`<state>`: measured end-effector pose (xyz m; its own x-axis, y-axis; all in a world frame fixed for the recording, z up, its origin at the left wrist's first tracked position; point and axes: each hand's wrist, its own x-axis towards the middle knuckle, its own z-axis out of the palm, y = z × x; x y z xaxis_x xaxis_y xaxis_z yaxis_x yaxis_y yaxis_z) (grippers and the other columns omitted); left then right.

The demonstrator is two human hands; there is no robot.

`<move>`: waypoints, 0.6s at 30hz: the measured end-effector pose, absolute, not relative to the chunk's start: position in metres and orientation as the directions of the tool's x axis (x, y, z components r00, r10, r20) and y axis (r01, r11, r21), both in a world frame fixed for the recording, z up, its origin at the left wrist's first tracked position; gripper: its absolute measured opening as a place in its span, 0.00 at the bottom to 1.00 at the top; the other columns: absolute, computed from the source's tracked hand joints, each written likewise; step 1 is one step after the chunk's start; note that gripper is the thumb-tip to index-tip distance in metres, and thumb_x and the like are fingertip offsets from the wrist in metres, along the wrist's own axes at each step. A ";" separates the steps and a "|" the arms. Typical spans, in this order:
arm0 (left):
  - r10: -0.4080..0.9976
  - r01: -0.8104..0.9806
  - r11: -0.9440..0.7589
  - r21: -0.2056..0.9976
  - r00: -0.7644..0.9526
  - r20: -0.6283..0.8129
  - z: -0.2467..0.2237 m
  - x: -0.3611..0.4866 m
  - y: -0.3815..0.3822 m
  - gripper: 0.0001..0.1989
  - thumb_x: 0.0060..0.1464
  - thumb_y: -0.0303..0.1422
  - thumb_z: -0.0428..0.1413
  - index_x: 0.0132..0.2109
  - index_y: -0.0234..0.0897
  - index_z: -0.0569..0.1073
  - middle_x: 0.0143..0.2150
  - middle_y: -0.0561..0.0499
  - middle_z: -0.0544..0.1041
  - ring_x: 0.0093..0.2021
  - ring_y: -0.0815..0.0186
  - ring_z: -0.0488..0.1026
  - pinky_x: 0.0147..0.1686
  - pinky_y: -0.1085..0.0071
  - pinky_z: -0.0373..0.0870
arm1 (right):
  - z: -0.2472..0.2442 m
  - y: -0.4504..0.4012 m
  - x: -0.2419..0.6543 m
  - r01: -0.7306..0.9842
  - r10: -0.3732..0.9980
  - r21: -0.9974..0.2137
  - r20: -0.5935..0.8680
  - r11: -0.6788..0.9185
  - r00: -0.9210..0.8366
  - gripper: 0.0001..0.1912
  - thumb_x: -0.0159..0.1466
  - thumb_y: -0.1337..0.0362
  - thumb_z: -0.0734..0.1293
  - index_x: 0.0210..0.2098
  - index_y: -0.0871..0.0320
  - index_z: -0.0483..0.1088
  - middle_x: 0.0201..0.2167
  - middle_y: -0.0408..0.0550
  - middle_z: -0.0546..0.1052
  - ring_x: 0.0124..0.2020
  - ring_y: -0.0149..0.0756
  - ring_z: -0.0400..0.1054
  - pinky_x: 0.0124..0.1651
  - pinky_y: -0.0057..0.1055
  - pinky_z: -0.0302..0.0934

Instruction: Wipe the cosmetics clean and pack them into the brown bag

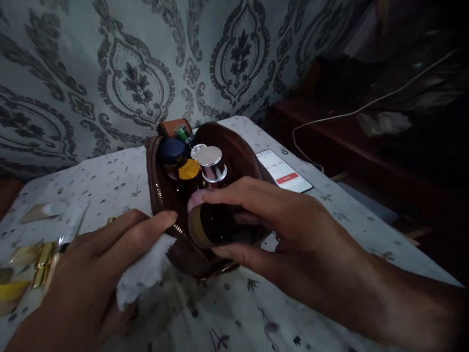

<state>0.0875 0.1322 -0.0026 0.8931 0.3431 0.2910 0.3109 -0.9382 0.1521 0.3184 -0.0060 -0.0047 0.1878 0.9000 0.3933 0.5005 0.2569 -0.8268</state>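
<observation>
A brown zippered pouch (157, 195) lies open on the cloth-covered table. Several bottles stand inside it: one with a silver cap (212, 164), one with a yellow top (189, 170), one with a dark blue cap (172, 150) and one with a green cap (182, 132). At the pouch's near side, my right hand (293, 234) is closed around a dark rounded container (216, 225); a pink round thing (196, 199) shows just behind it. My left hand (98, 259) grips a crumpled white tissue (144, 274), its fingertips at the pouch's zipper edge.
On the left of the table lie a white tube (75, 220), gold-coloured small tubes (44, 264) and a yellow item (12, 291). A lit phone (286, 171) lies right of the pouch. A white cable (340, 116) runs beyond the table's right edge; a patterned curtain (198, 58) hangs behind.
</observation>
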 end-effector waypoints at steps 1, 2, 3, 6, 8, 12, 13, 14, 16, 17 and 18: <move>0.329 0.295 -0.943 0.154 0.894 0.303 -0.005 0.087 0.133 0.31 0.55 0.35 0.46 0.66 0.59 0.60 0.48 0.50 0.77 0.38 0.59 0.78 0.28 0.67 0.75 | -0.006 -0.004 0.318 0.508 0.902 -0.821 0.395 0.261 0.175 0.23 0.58 0.70 0.74 0.50 0.46 0.74 0.44 0.41 0.78 0.45 0.39 0.75 0.45 0.34 0.76; 0.309 0.271 -0.949 0.160 0.895 0.321 -0.006 0.086 0.134 0.31 0.55 0.36 0.47 0.67 0.58 0.60 0.48 0.50 0.77 0.37 0.59 0.78 0.28 0.68 0.75 | -0.007 -0.003 0.318 0.513 0.903 -0.815 0.399 0.269 0.160 0.22 0.58 0.70 0.74 0.50 0.45 0.74 0.44 0.41 0.78 0.44 0.38 0.76 0.44 0.33 0.76; 0.291 0.247 -0.954 0.168 0.895 0.337 -0.006 0.087 0.135 0.32 0.55 0.36 0.48 0.67 0.58 0.59 0.48 0.49 0.77 0.37 0.60 0.78 0.28 0.68 0.75 | -0.008 -0.003 0.318 0.519 0.906 -0.810 0.399 0.274 0.144 0.20 0.59 0.69 0.73 0.49 0.45 0.74 0.43 0.41 0.78 0.43 0.38 0.76 0.42 0.32 0.76; 0.290 0.231 -0.950 0.210 0.903 0.317 -0.003 0.091 0.135 0.33 0.55 0.36 0.49 0.68 0.58 0.58 0.45 0.51 0.78 0.32 0.63 0.77 0.24 0.72 0.73 | -0.006 -0.011 0.320 0.552 0.920 -0.793 0.375 0.257 0.110 0.21 0.61 0.69 0.71 0.52 0.45 0.72 0.44 0.43 0.77 0.41 0.37 0.76 0.39 0.30 0.76; 0.292 0.224 -0.947 0.229 0.897 0.332 -0.001 0.096 0.133 0.33 0.54 0.34 0.47 0.68 0.58 0.58 0.41 0.52 0.78 0.28 0.65 0.76 0.22 0.73 0.71 | -0.006 -0.020 0.322 0.570 0.924 -0.788 0.361 0.231 0.124 0.23 0.62 0.68 0.71 0.56 0.45 0.69 0.45 0.45 0.77 0.42 0.38 0.75 0.39 0.31 0.76; 0.294 0.235 -0.951 0.202 0.891 0.347 -0.007 0.102 0.117 0.35 0.54 0.32 0.45 0.69 0.57 0.56 0.41 0.52 0.81 0.29 0.62 0.77 0.18 0.72 0.70 | -0.013 -0.041 0.322 0.577 0.905 -0.802 0.349 0.155 0.242 0.26 0.63 0.65 0.71 0.59 0.43 0.67 0.48 0.48 0.76 0.42 0.41 0.75 0.37 0.33 0.77; 0.266 0.211 -0.960 0.186 0.895 0.357 -0.011 0.103 0.109 0.34 0.55 0.32 0.44 0.69 0.55 0.56 0.41 0.51 0.82 0.29 0.62 0.78 0.18 0.72 0.70 | -0.015 -0.045 0.321 0.572 0.898 -0.809 0.343 0.134 0.275 0.26 0.63 0.65 0.71 0.59 0.43 0.67 0.48 0.49 0.76 0.42 0.41 0.75 0.36 0.33 0.77; 0.232 0.184 -0.970 0.159 0.896 0.378 -0.017 0.104 0.101 0.33 0.56 0.33 0.45 0.69 0.52 0.56 0.40 0.51 0.82 0.28 0.62 0.78 0.18 0.71 0.70 | -0.018 -0.048 0.321 0.567 0.890 -0.815 0.340 0.118 0.304 0.25 0.63 0.64 0.71 0.58 0.44 0.67 0.48 0.49 0.76 0.41 0.41 0.75 0.35 0.32 0.77; 0.182 0.164 -0.983 0.079 0.894 0.410 -0.029 0.107 0.082 0.32 0.57 0.34 0.46 0.69 0.44 0.58 0.35 0.50 0.83 0.24 0.62 0.76 0.17 0.68 0.69 | -0.020 -0.053 0.318 0.558 0.876 -0.824 0.338 0.099 0.343 0.24 0.64 0.64 0.70 0.58 0.44 0.67 0.48 0.50 0.76 0.40 0.40 0.76 0.35 0.31 0.78; 0.193 0.197 -0.980 0.030 0.898 0.397 -0.035 0.108 0.072 0.32 0.57 0.33 0.48 0.69 0.42 0.58 0.32 0.50 0.82 0.22 0.62 0.75 0.17 0.67 0.68 | -0.021 -0.055 0.317 0.556 0.871 -0.826 0.338 0.091 0.358 0.24 0.64 0.63 0.70 0.58 0.44 0.67 0.48 0.50 0.76 0.41 0.40 0.76 0.36 0.31 0.78; 0.203 0.218 -0.976 -0.001 0.910 0.361 -0.041 0.108 0.063 0.32 0.55 0.31 0.49 0.68 0.41 0.59 0.29 0.51 0.81 0.20 0.62 0.74 0.17 0.66 0.67 | -0.021 -0.056 0.316 0.556 0.867 -0.826 0.338 0.087 0.366 0.23 0.64 0.63 0.70 0.58 0.44 0.68 0.48 0.49 0.76 0.41 0.40 0.76 0.37 0.31 0.78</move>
